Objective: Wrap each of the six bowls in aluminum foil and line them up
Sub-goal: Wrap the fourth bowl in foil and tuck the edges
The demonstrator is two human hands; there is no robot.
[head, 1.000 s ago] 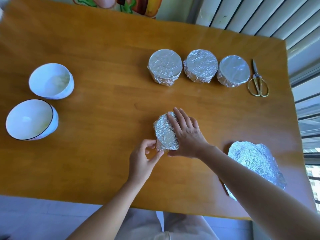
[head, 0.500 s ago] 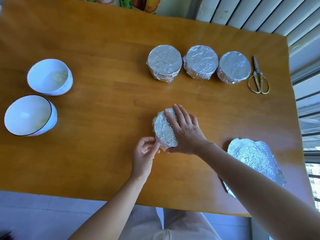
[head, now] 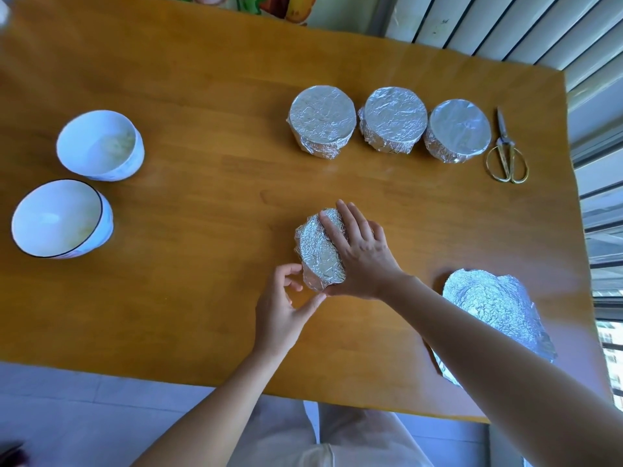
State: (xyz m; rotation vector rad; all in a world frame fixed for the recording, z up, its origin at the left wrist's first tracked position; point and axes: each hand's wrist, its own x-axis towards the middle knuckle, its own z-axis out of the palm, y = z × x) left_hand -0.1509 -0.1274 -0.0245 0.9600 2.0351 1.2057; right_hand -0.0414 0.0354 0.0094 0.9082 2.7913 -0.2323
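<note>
A foil-wrapped bowl (head: 317, 251) lies tipped on its side at the middle of the wooden table (head: 202, 183). My right hand (head: 362, 254) lies over it with straight fingers pressing on the foil. My left hand (head: 281, 308) is just below and left of it, fingers loosely curled, thumb tip at the foil's lower edge. Three wrapped bowls stand in a row at the back: left (head: 322, 121), middle (head: 394, 117), right (head: 458, 129). Two bare white bowls (head: 99, 143) (head: 57, 217) sit at the far left.
A crumpled sheet of foil (head: 495, 311) lies at the right near the table's front edge, partly under my right forearm. Gold-handled scissors (head: 505, 156) lie right of the wrapped row. Window slats run along the right side.
My left hand has loosened and drawn slightly back from the foil's lower edge. My right hand stays on the tipped bowl. The camera has shifted a little.
</note>
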